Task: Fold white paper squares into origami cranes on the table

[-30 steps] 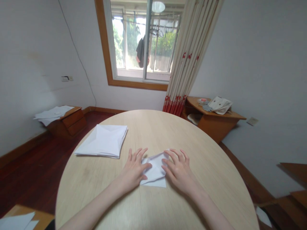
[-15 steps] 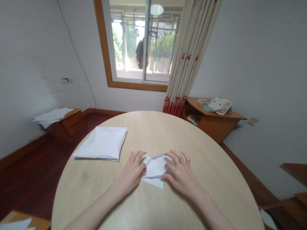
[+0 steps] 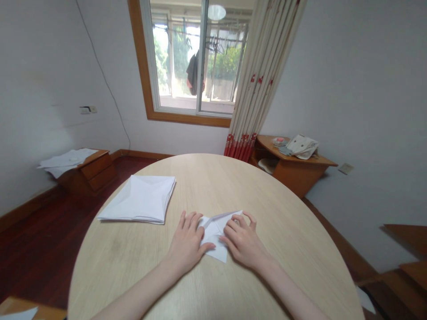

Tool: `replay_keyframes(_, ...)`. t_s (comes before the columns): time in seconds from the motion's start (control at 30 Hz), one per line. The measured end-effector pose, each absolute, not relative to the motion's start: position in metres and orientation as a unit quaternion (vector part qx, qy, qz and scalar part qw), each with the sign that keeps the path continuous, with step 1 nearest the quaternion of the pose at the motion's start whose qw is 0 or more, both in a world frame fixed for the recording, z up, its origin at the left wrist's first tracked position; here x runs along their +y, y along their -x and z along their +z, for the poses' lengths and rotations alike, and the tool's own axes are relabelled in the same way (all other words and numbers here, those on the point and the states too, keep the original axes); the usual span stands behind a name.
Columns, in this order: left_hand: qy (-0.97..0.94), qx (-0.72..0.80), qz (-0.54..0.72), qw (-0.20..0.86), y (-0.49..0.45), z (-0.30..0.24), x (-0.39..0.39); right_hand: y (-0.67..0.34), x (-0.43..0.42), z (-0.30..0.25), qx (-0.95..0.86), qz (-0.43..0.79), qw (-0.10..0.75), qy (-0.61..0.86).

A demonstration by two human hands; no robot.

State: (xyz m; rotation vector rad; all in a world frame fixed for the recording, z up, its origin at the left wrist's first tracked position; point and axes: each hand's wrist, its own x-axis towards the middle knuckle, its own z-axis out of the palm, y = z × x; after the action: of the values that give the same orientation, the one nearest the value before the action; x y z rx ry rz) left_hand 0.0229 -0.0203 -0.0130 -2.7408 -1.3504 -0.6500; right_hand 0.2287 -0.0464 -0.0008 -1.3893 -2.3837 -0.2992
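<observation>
**Two hands on a small folded paper at the near middle of the table**

The folded paper (image 3: 214, 232), white and partly creased, lies on the round wooden table (image 3: 233, 186) directly between the hands, touching both. The left hand (image 3: 187, 242) lies flat and spread, with its fingers and thumb pressing the paper's left edge. The right hand (image 3: 243, 242) is half curled, fingertips bent onto the right part, where a thin flap stands up and points to the far right. Whether it pinches that flap I cannot tell. Neither hand is nearer. A stack of paper (image 3: 138, 200) lies well apart to the left. No writing or label can be read anywhere.
</observation>
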Motion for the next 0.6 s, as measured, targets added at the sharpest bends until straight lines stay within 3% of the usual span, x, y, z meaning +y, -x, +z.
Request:
replay_keyframes(0.13, 0.869, -0.437, -0.231, 0.038, -0.026, -0.02, -0.021, -0.23, -0.043, -0.004, -0.85, -0.096, 0.17, 0.489)
replay_keyframes(0.4, 0.856, -0.452, -0.241, 0.063, -0.031, -0.022, -0.022, -0.231, -0.043, -0.014, -0.83, -0.089, 0.279, 0.475)
replay_keyframes(0.6, 0.854, -0.455, -0.24, 0.076, -0.029, -0.024, -0.018, -0.232, -0.04, -0.02, -0.833, -0.136, 0.29, 0.451)
